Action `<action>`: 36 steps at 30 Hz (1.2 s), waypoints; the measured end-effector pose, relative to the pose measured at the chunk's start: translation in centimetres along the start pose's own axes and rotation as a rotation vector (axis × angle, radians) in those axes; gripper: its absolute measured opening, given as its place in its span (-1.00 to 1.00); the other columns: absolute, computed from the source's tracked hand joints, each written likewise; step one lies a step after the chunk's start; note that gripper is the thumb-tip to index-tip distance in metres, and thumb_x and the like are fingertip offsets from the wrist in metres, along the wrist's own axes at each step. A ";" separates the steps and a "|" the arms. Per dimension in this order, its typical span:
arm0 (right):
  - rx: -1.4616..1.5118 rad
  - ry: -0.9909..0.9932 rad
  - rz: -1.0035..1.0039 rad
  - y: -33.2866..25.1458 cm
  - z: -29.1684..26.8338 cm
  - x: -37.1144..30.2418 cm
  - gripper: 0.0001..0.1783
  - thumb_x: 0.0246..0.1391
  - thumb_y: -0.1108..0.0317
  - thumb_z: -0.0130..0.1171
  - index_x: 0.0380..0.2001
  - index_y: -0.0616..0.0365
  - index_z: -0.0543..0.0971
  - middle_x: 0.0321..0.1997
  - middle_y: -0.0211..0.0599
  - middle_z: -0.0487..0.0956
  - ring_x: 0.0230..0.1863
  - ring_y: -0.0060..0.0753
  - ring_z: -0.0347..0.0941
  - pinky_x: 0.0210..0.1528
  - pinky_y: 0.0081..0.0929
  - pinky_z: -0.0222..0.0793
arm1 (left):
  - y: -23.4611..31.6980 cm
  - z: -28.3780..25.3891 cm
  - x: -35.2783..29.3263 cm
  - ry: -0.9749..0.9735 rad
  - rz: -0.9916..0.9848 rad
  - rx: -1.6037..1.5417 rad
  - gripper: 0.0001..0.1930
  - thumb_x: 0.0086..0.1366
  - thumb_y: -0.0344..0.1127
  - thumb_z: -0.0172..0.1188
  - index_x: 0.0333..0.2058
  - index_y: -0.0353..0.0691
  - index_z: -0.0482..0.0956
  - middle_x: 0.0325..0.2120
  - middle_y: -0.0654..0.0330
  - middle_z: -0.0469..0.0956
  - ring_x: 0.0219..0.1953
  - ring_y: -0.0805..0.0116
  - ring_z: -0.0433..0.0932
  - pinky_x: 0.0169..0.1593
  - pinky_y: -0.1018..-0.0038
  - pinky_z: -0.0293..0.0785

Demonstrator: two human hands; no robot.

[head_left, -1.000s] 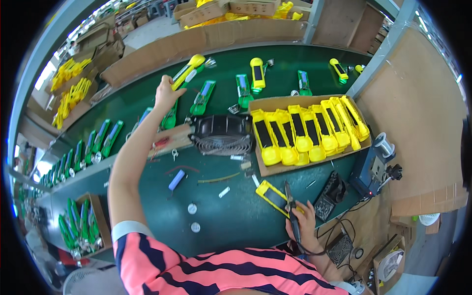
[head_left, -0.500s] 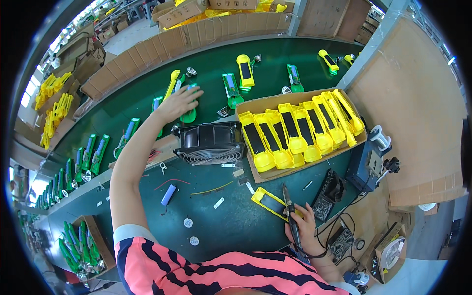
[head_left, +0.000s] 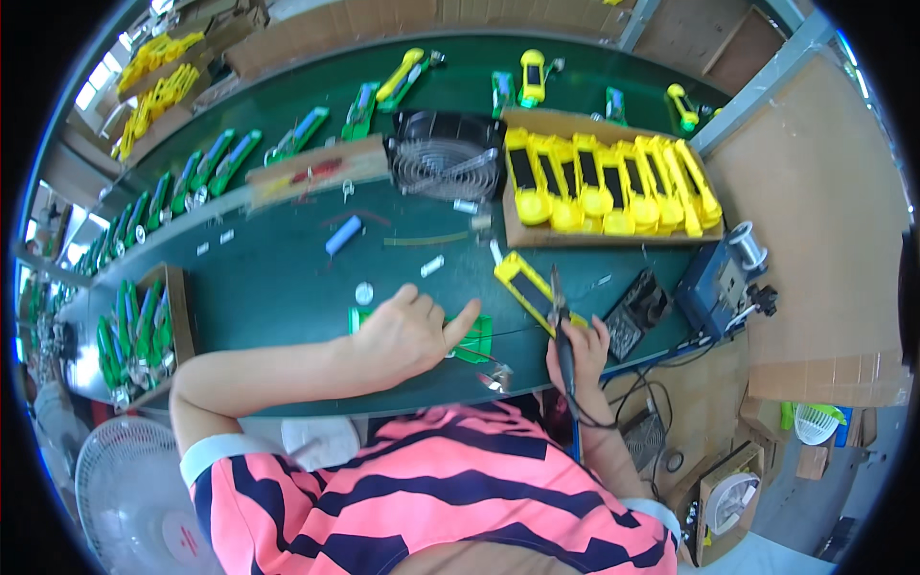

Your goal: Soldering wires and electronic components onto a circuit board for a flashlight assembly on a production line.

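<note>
A green flashlight casing lies at the bench's near edge, partly hidden beneath my left hand. That hand's fingers are curled over the casing and its thumb points right. Thin wires run from the casing to a shiny reflector. My right hand grips a soldering iron, tip pointing away from me. Just left of the iron, a yellow casing with a dark panel rests on the bench, its near end by my right fingers. A blue cylindrical battery lies farther left.
A carton of yellow casings stands behind, beside a black fan. At right are a blue soldering station, solder spool and black tray. Green casings line the belt; more fill a box at left.
My left hand has come back from the belt to the near bench, and a green casing is now under it. The view has tilted down. My right hand still holds the soldering iron.
</note>
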State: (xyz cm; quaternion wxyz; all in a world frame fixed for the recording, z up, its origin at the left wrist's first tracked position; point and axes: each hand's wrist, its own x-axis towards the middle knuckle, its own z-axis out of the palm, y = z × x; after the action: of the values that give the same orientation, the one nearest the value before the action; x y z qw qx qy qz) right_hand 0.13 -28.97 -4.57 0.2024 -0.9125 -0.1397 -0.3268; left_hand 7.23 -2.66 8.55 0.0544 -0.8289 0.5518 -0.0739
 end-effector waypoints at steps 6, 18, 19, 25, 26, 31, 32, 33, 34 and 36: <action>0.085 -0.069 0.106 0.3 -0.5 0.2 -0.62 -0.26 0.53 0.14 -0.26 0.21 0.36 -0.28 -0.27 0.56 -0.23 -0.28 0.47 0.08 -0.25 0.15 | 4.4 4.9 -2.4 0.046 -0.466 -0.423 -0.38 -0.16 -0.17 0.30 -0.08 -0.22 0.33 -0.27 0.11 0.37 -0.26 0.21 0.40 -0.26 0.39 0.32; 0.306 -0.016 0.307 -0.9 0.6 -0.8 -0.66 -0.13 0.61 -0.03 -0.19 0.19 0.38 -0.31 -0.15 0.54 -0.26 -0.13 0.48 -0.23 -0.43 0.38 | 6.2 6.8 0.6 0.176 -0.478 -0.634 -0.90 -0.11 -0.43 0.21 -0.53 -0.17 0.50 -0.41 0.22 0.36 -0.32 0.32 0.33 -0.28 0.43 0.22; 0.361 -0.001 0.333 -1.1 0.6 -0.8 -0.68 -0.12 0.61 -0.03 -0.20 0.19 0.38 -0.29 -0.16 0.54 -0.25 -0.14 0.48 -0.23 -0.45 0.38 | 6.1 7.0 0.3 0.176 -0.479 -0.634 -0.90 -0.11 -0.43 0.21 -0.53 -0.17 0.50 -0.41 0.22 0.36 -0.32 0.32 0.33 -0.28 0.43 0.22; 0.577 -0.202 0.103 -2.2 1.6 1.5 -0.60 -0.15 0.60 0.12 -0.17 0.15 0.32 -0.28 -0.19 0.55 -0.28 -0.27 0.52 -0.34 -0.55 0.41 | 6.4 6.9 -1.8 0.851 -0.939 -1.741 -0.90 0.00 -0.59 0.16 -0.44 -0.33 0.53 -0.40 0.20 0.45 -0.33 0.48 0.42 -0.22 0.60 0.31; 0.669 -0.284 0.070 -2.5 1.4 1.9 -0.58 -0.16 0.60 0.13 -0.17 0.14 0.32 -0.28 -0.19 0.55 -0.28 -0.26 0.52 -0.34 -0.54 0.41 | 6.1 7.2 -2.3 0.827 -0.944 -1.569 -0.89 -0.01 -0.59 0.16 -0.44 -0.32 0.53 -0.44 0.21 0.46 -0.33 0.47 0.42 -0.24 0.60 0.31; 0.762 -0.449 0.048 -3.8 0.4 2.9 -0.60 -0.22 0.53 0.21 -0.23 0.15 0.35 -0.35 -0.25 0.57 -0.31 -0.24 0.52 -0.26 -0.48 0.41 | 3.2 6.4 -3.9 0.453 -0.777 -0.348 -0.95 -0.13 -0.48 0.12 -0.59 -0.22 0.50 -0.60 0.21 0.38 -0.41 0.23 0.38 -0.20 0.37 0.26; 0.726 -0.349 -0.037 -3.7 0.8 2.7 -0.62 -0.23 0.51 0.23 -0.26 0.15 0.38 -0.35 -0.27 0.57 -0.32 -0.26 0.52 -0.23 -0.44 0.41 | 2.8 6.5 -4.2 0.366 -0.719 -0.311 -0.95 -0.13 -0.48 0.09 -0.60 -0.22 0.50 -0.60 0.21 0.38 -0.40 0.24 0.38 -0.19 0.36 0.26; 0.688 -0.247 -0.120 -3.7 1.0 2.6 -0.65 -0.24 0.48 0.25 -0.29 0.16 0.41 -0.35 -0.29 0.57 -0.33 -0.28 0.52 -0.21 -0.41 0.41 | 2.5 6.7 -4.4 0.278 -0.660 -0.275 -0.94 -0.13 -0.48 0.06 -0.61 -0.22 0.49 -0.59 0.20 0.38 -0.39 0.25 0.38 -0.19 0.36 0.26; 0.658 -0.267 -0.066 -4.2 0.9 2.6 -0.70 -0.23 0.50 0.23 -0.33 0.21 0.44 -0.34 -0.23 0.56 -0.34 -0.26 0.53 -0.18 -0.35 0.40 | 2.4 7.0 -4.6 0.187 -0.665 -0.307 -0.92 -0.12 -0.48 0.02 -0.61 -0.21 0.49 -0.58 0.19 0.37 -0.37 0.25 0.39 -0.19 0.38 0.27; 0.697 -0.140 0.006 -5.1 1.1 3.1 -0.81 -0.16 0.53 0.17 -0.38 0.31 0.46 -0.37 -0.14 0.55 -0.37 -0.28 0.53 -0.20 -0.41 0.42 | 1.9 7.2 -4.5 0.084 -0.661 -0.388 -0.92 -0.12 -0.49 0.02 -0.61 -0.23 0.49 -0.57 0.15 0.38 -0.37 0.23 0.39 -0.23 0.39 0.31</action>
State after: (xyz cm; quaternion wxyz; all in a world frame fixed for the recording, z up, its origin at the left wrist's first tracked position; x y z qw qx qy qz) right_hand 1.07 -23.55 -1.88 0.4925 -0.8092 -0.2537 -0.1954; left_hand 5.09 0.82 0.86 -0.1529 -0.9532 0.2602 -0.0158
